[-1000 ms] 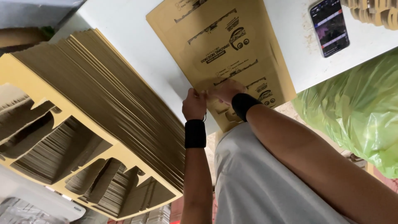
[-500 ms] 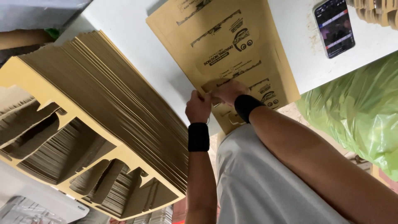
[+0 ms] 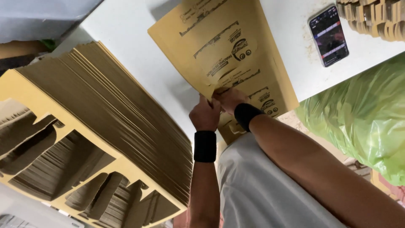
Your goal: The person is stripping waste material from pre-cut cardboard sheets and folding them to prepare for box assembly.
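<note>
Near left, tall stack of die-cut cardboard blanks (image 3: pixel 105 126) sat w/in reach. Both hands, left hand (image 3: pixel 205 115) & right hand (image 3: pixel 230 99), pinched the near edge of a flat printed carton blank (image 3: pixel 228 55) on the white table (image 3: pixel 126 33), prob. to fold it. Far right: smartphone (image 3: pixel 329 36).
</note>
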